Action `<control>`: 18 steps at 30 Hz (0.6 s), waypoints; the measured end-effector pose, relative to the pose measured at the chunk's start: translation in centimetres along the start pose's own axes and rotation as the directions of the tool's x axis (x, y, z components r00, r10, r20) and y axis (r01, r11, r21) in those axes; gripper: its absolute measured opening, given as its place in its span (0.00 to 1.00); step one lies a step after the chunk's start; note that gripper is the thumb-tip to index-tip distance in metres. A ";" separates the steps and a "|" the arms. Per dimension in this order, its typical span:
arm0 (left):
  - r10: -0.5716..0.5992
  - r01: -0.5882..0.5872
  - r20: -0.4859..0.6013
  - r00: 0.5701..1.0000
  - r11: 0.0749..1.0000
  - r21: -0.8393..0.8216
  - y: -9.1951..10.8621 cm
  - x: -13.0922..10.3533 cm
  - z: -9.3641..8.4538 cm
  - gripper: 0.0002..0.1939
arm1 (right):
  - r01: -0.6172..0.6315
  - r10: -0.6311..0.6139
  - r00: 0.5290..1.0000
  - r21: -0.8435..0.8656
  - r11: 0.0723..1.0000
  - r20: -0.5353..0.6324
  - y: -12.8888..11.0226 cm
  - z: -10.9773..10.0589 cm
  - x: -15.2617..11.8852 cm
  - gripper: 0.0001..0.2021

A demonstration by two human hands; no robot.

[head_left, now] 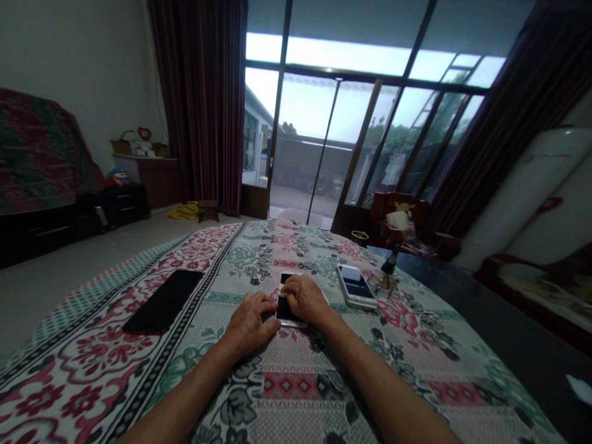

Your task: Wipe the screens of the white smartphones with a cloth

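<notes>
A white phone with a dark screen (286, 309) lies flat on the patterned tablecloth (291, 364), in front of me. My left hand (250, 320) rests at its left edge, the fingers bent and a little apart, thumb at the near left corner. Over the upper right part of the screen is my right hand (304, 297), its fingers closed on a small white thing (282, 290) too small to name. The palm hides part of the phone. A stack of white phones (356, 286) sits to the right, and a large black phone (165, 301) lies to the left.
Right of the stacked phones stands a small glass bottle with a black top (390, 262). Beyond the round table are a wooden chair (401, 219) with things on it, a yellow bag (184, 210) on the floor, a small stool (208, 211) and glass doors.
</notes>
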State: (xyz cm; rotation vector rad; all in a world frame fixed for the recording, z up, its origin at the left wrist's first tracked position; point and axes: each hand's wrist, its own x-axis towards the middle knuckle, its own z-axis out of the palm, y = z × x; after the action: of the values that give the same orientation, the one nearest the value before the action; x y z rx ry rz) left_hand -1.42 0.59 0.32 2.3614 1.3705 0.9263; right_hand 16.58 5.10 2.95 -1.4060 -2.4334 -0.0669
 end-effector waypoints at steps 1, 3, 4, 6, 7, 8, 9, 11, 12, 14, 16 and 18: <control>-0.001 0.001 -0.002 1.000 1.000 -0.002 0.0 0.0 0.0 0.12 | 0.005 -0.005 1.000 0.001 1.000 0.001 0.1 0.0 0.0 0.14; -0.002 0.002 -0.001 1.000 1.000 -0.010 0.0 0.0 0.0 0.12 | 0.013 -0.013 1.000 -0.012 1.000 0.003 0.5 0.1 0.4 0.15; -0.002 0.002 0.000 1.000 1.000 -0.012 0.0 0.0 0.0 0.12 | 0.012 -0.012 1.000 -0.024 1.000 0.000 0.6 0.2 0.8 0.15; -0.004 0.004 -0.002 1.000 1.000 -0.011 0.0 0.0 0.0 0.12 | -0.001 0.000 1.000 -0.054 0.999 -0.007 1.0 0.3 1.6 0.16; -0.005 0.005 -0.004 1.000 1.000 -0.007 0.0 0.0 0.0 0.12 | -0.014 0.013 1.000 -0.070 0.997 -0.008 1.1 0.4 2.1 0.16; -0.006 0.006 -0.004 1.000 1.000 -0.003 -0.1 0.0 0.0 0.12 | -0.033 0.032 0.999 -0.083 0.996 -0.006 1.3 0.5 2.5 0.16; -0.007 0.007 -0.003 1.000 1.000 -0.002 -0.1 0.0 0.0 0.12 | -0.051 0.051 0.999 -0.091 0.994 -0.001 1.4 0.5 2.9 0.17; -0.005 0.005 -0.001 1.000 1.000 -0.004 0.0 0.0 0.0 0.12 | -0.077 0.079 0.997 -0.099 0.992 0.010 1.6 0.5 3.3 0.18; -0.003 0.003 0.001 1.000 1.000 -0.008 0.0 0.0 0.0 0.12 | -0.082 0.083 0.996 -0.100 0.992 0.013 1.7 0.4 3.3 0.18; -0.001 0.001 0.005 1.000 1.000 -0.012 0.0 0.0 -0.1 0.12 | -0.068 0.070 0.997 -0.101 0.993 0.019 1.6 0.2 2.9 0.17; -0.003 0.003 0.009 1.000 1.000 -0.011 0.0 0.0 -0.1 0.12 | -0.037 0.039 0.999 -0.098 0.994 0.017 1.4 -0.2 1.8 0.16; -0.003 0.004 0.007 1.000 1.000 -0.006 -0.1 0.0 0.0 0.13 | -0.001 0.002 1.000 -0.086 0.996 0.010 1.1 -0.5 0.3 0.15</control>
State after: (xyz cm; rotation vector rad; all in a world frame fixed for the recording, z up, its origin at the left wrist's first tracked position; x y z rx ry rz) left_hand -1.48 0.66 0.27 2.3545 1.3667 0.9195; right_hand 17.54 5.80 3.41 -1.4477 -2.4642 -0.1668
